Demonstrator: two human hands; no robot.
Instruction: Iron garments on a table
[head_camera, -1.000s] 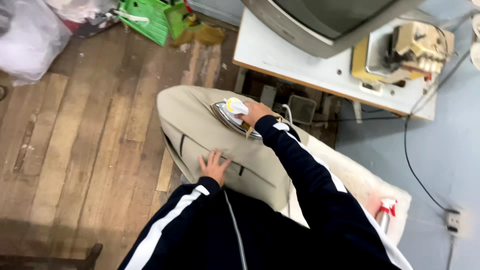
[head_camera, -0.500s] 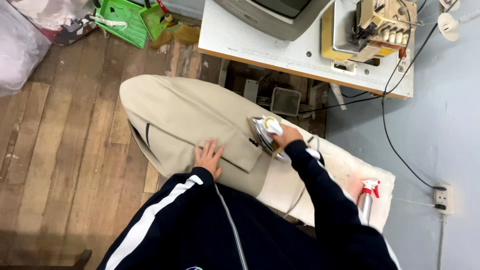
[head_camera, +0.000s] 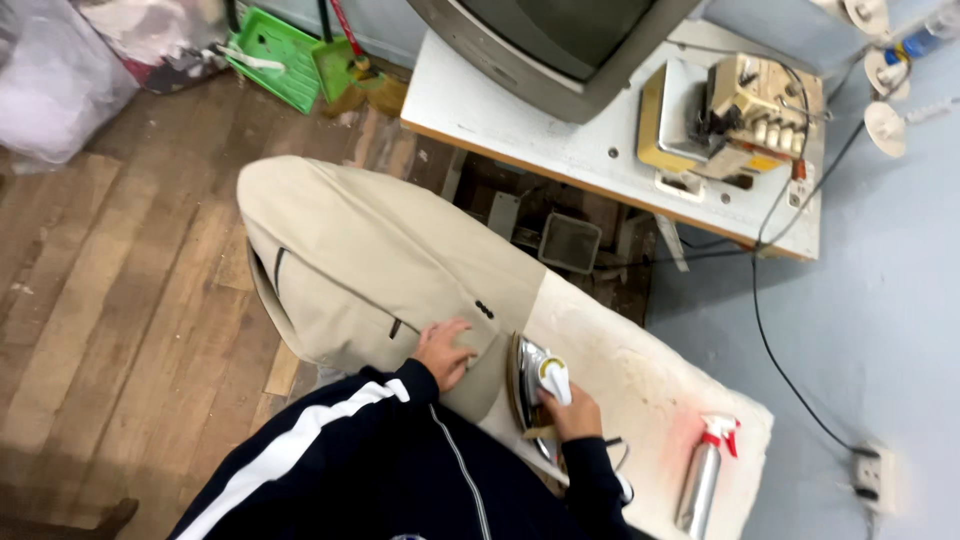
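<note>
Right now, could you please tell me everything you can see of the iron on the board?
The iron has a shiny metal body and a white-and-yellow handle. It appears tipped on its side, at the near edge of the beige garment on the pale padded ironing board. The right hand grips its handle, fingers wrapped round it. A dark cord seems to trail from its rear. The left hand presses the fabric just beside it.

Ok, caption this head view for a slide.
Left hand flattens beige fabric garment while right hand grips silver steam iron.
</note>
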